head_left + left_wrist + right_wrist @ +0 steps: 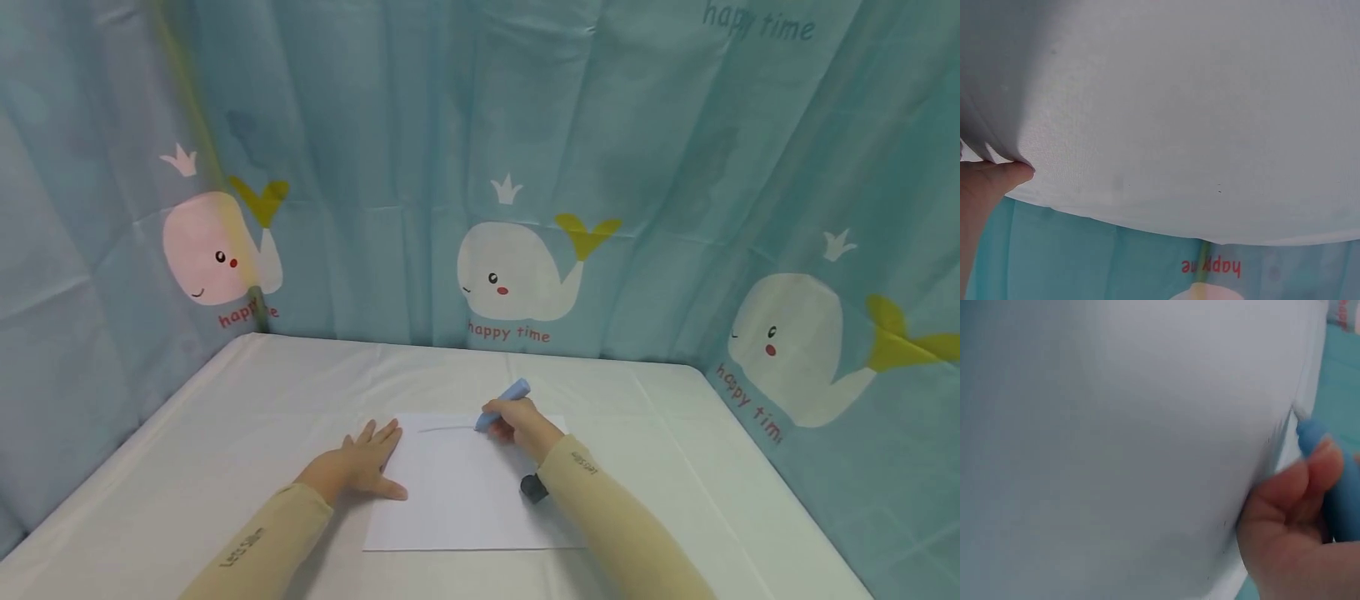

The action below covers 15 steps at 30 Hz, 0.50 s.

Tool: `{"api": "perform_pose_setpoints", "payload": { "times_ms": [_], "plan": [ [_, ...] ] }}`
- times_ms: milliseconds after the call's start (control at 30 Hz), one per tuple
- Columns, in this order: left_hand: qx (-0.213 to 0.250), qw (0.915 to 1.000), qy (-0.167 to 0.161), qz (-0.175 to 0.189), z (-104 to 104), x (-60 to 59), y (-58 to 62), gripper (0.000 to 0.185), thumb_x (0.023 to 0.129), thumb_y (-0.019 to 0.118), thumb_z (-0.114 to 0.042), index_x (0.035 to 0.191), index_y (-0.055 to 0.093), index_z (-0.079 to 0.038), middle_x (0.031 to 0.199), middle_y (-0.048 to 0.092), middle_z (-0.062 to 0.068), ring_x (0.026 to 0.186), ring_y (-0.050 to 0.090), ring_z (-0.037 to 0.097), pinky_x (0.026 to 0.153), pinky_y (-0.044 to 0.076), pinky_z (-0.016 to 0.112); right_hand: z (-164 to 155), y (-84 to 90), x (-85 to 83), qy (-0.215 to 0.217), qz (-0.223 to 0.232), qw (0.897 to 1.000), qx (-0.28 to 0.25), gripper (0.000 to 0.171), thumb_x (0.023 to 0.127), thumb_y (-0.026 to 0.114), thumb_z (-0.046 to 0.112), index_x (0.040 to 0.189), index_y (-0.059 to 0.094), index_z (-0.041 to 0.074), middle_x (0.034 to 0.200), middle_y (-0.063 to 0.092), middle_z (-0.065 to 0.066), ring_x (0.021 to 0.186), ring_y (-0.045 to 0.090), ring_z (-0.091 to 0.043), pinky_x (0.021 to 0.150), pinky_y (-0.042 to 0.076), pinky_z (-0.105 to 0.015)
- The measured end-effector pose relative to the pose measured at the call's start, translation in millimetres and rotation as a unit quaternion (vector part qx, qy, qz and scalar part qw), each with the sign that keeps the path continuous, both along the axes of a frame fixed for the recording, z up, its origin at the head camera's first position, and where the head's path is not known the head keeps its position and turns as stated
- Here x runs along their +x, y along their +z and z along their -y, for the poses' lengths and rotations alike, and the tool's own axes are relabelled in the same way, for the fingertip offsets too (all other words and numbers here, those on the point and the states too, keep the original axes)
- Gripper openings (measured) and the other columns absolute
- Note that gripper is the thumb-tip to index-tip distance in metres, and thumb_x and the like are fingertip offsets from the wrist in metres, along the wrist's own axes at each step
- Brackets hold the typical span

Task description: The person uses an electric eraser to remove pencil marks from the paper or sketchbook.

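A white sheet of paper (450, 500) lies on the table, with a thin pale blue line (442, 429) near its far edge. My right hand (521, 425) grips a thick light-blue marker (516, 390), its tip at the line's right end. In the right wrist view, thumb and fingers pinch the marker (1313, 434) close to its tip. Fingers spread, my left hand (360, 465) rests across the sheet's left edge. Only part of the left hand (988, 184) shows in the left wrist view.
White cloth covers the table (247, 417). Behind it hangs a blue-green curtain (390, 275) printed with whales. A small dark object (533, 488) sits by my right wrist, partly hidden by the sleeve (615, 508).
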<state>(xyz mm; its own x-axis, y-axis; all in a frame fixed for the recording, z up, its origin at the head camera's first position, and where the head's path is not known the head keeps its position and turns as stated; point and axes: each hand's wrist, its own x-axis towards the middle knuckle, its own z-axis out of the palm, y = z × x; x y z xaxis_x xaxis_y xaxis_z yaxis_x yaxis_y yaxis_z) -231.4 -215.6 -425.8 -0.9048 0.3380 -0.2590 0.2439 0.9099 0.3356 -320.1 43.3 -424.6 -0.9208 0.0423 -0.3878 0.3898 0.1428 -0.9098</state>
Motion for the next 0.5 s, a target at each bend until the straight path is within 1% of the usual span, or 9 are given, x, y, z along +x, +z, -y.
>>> {"api": "perform_pose_setpoints", "payload": {
  "times_ms": [100, 200, 333, 500],
  "plan": [
    [-0.007, 1.0, -0.001, -0.001, 1.0, -1.2, -1.1, 0.11, 0.074, 0.077, -0.056, 0.148, 0.027, 0.007, 0.157, 0.016, 0.026, 0.141, 0.005, 0.054, 0.104, 0.011, 0.073, -0.2, 0.3, 0.1, -0.008, 0.003, 1.0, -0.004, 0.037, 0.087, 0.069, 0.012, 0.114, 0.054, -0.009, 0.069, 0.059, -0.006, 0.054, 0.052, -0.01, 0.054, 0.044, -0.02],
    [-0.008, 1.0, -0.001, -0.002, 1.3, -1.8, -1.6, 0.11, 0.074, 0.077, -0.056, 0.148, 0.027, 0.007, 0.157, 0.016, 0.026, 0.141, 0.005, 0.054, 0.104, 0.011, 0.074, 0.3, 1.0, 0.6, -0.029, 0.002, 1.0, -0.012, 0.041, 0.086, 0.068, 0.011, 0.117, 0.051, -0.009, 0.072, 0.06, -0.007, 0.055, 0.053, -0.01, 0.055, 0.044, -0.021],
    [-0.005, 1.0, -0.001, 0.0, 0.1, -1.2, -1.2, 0.11, 0.074, 0.078, -0.055, 0.148, 0.027, 0.007, 0.157, 0.016, 0.026, 0.141, 0.005, 0.054, 0.104, 0.011, 0.073, 1.1, 0.5, -0.1, -0.032, -0.003, 0.999, -0.01, 0.042, 0.084, 0.069, 0.01, 0.115, 0.05, -0.012, 0.072, 0.06, -0.009, 0.053, 0.053, -0.011, 0.054, 0.044, -0.022],
    [-0.015, 0.9999, -0.002, 0.002, -0.2, -0.9, -0.8, 0.111, 0.073, 0.077, -0.057, 0.149, 0.027, 0.006, 0.157, 0.016, 0.025, 0.141, 0.005, 0.054, 0.105, 0.011, 0.073, 3.1, -1.0, -2.0, -0.04, -0.001, 0.999, 0.005, 0.037, 0.083, 0.069, 0.01, 0.112, 0.054, -0.008, 0.071, 0.06, -0.007, 0.053, 0.052, -0.01, 0.053, 0.044, -0.02]
  ]
}}
